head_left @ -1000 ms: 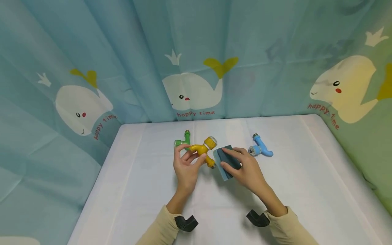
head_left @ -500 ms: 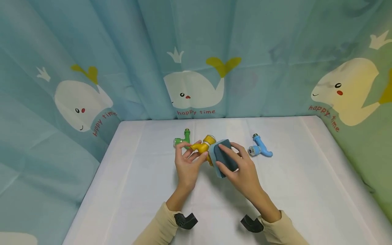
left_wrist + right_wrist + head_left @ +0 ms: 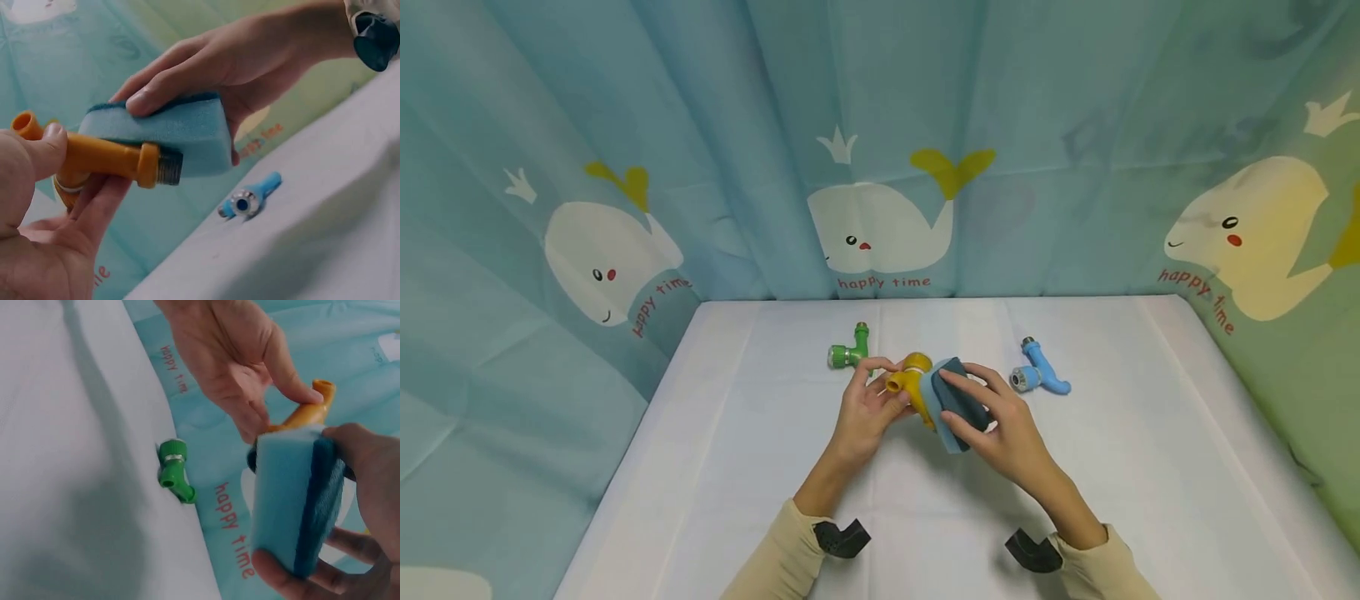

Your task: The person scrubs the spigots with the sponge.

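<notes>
My left hand (image 3: 865,421) pinches a yellow faucet (image 3: 916,385) between thumb and fingers, off the table. Its threaded end points right in the left wrist view, where the spout and body of the faucet (image 3: 103,156) show plainly. From the right, my right hand (image 3: 1011,425) grips a sponge (image 3: 955,404), light blue with a dark scouring layer. The pale foam side of the sponge (image 3: 169,128) lies against the faucet's body. In the right wrist view the sponge (image 3: 287,494) covers much of the faucet.
A green faucet (image 3: 848,354) lies on the white table (image 3: 760,467) behind my left hand. Farther right lies a blue faucet (image 3: 1039,371). A blue curtain (image 3: 1045,100) with whale prints hangs along the table's back and sides.
The sponge has come left onto the yellow faucet, which was apart from it a second ago. The faucet has turned, its spout now facing nearer me, and both hands have shifted slightly.
</notes>
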A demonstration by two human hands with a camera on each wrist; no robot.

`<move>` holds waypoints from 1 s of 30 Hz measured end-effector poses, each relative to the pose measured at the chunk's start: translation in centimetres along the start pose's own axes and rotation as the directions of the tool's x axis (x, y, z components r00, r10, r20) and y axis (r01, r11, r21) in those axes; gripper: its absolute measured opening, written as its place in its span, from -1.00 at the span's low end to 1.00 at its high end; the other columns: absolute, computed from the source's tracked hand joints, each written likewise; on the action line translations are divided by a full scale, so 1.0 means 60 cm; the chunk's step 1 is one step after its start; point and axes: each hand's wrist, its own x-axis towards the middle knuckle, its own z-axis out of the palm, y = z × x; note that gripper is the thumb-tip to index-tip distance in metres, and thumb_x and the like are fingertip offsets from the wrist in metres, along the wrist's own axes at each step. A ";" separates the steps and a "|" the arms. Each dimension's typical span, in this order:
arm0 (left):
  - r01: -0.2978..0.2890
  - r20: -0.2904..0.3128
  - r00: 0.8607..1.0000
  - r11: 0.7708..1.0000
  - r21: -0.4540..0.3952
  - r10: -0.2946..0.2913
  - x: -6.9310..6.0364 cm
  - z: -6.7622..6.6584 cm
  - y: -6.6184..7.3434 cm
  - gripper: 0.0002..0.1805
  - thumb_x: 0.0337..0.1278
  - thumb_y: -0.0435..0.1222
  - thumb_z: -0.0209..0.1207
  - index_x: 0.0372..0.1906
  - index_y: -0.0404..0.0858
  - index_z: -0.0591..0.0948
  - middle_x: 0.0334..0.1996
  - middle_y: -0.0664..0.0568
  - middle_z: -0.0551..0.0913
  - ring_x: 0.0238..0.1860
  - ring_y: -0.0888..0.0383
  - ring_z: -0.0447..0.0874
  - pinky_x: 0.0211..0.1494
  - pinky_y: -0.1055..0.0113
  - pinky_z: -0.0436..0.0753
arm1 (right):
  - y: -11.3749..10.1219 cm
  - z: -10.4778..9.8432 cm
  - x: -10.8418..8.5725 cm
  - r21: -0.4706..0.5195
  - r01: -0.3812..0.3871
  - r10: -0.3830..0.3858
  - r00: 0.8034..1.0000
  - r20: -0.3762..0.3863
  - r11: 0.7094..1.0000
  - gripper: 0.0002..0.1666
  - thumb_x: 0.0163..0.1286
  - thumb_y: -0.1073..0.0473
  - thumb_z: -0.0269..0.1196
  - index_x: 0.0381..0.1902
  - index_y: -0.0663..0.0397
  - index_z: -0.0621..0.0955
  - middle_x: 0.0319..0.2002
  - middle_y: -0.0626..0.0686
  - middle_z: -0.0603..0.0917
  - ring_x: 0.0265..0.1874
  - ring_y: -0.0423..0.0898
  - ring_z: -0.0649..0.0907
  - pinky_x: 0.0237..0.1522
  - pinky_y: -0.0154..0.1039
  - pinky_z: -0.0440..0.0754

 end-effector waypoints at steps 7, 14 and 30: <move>-0.015 -0.055 0.998 0.999 0.043 0.017 -0.001 0.008 -0.001 -0.43 0.20 -0.51 0.36 0.22 -0.54 0.35 0.29 -0.38 0.48 -0.02 0.08 0.74 -0.03 0.13 0.78 | -0.005 0.002 0.006 0.069 0.029 -0.029 1.000 0.003 0.997 -0.32 0.21 0.28 0.51 0.31 -0.09 0.63 0.31 0.15 0.54 0.01 0.10 0.67 -0.48 -0.26 0.67; 0.032 -0.116 0.993 0.999 0.024 -0.029 0.003 0.007 0.000 -0.47 0.20 -0.62 0.28 0.22 -0.53 0.35 0.19 -0.33 0.56 -0.21 0.10 0.75 -0.12 0.10 0.80 | 0.006 -0.005 0.005 0.056 -0.019 0.016 0.999 0.042 0.998 -0.32 0.23 0.26 0.52 0.32 -0.11 0.61 0.30 0.15 0.55 0.01 0.10 0.67 -0.49 -0.27 0.68; -0.009 -0.177 0.984 0.994 0.108 0.028 0.031 0.006 -0.010 -0.63 0.18 -0.61 0.31 0.09 -0.54 0.56 0.29 -0.29 0.55 -0.31 0.12 0.71 -0.17 0.14 0.81 | 0.049 -0.047 -0.033 0.042 -0.143 0.142 0.990 0.009 0.989 -0.29 0.24 0.33 0.50 0.34 -0.14 0.60 0.32 0.01 0.56 -0.12 -0.13 0.57 -0.38 -0.34 0.70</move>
